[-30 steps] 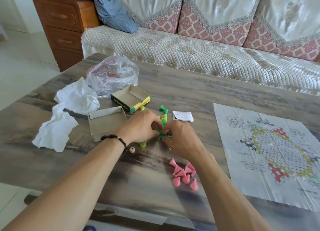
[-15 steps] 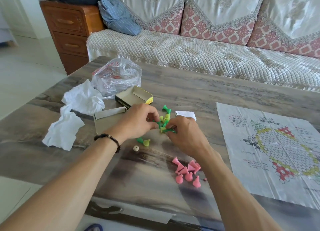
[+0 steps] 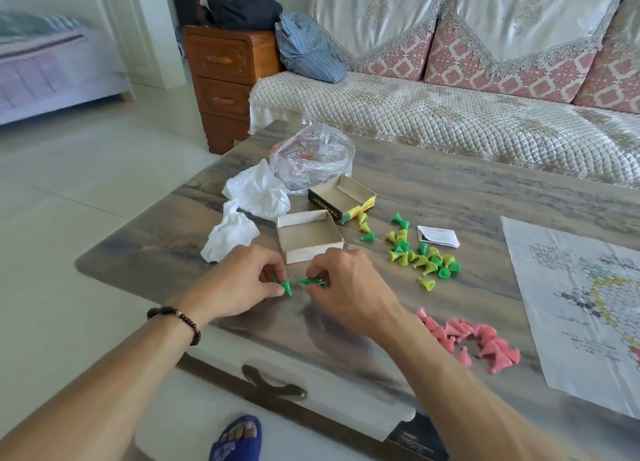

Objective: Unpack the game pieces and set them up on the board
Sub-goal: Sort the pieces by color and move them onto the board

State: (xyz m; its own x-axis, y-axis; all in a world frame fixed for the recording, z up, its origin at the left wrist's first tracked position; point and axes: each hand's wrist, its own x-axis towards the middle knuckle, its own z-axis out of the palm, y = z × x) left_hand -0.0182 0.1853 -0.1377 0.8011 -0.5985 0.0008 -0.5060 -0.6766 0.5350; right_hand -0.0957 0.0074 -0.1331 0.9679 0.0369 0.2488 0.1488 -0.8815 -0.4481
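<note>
Both hands work near the table's front left, in front of an empty cardboard box tray point(image 3: 308, 234). My left hand point(image 3: 239, 282) pinches a dark green cone piece point(image 3: 285, 285). Beside it, my right hand point(image 3: 346, 289) pinches more green pieces point(image 3: 311, 281). A loose heap of green and yellow-green cone pieces point(image 3: 420, 256) lies to the right of the tray. Several pink cone pieces point(image 3: 474, 339) lie nearer the front edge. The paper game board point(image 3: 575, 305) is spread flat at the right, with no pieces on it.
The box lid point(image 3: 341, 197), a clear plastic bag point(image 3: 311, 156) and crumpled white tissue point(image 3: 252, 197) sit behind the tray. A small folded leaflet point(image 3: 438, 235) lies by the heap. A sofa point(image 3: 450, 114) runs behind the table point(image 3: 415, 190); a wooden drawer cabinet point(image 3: 225, 76) stands at the left.
Both hands have come away from the green heap to the left, in front of the box tray, each holding green pieces. The camera has turned left.
</note>
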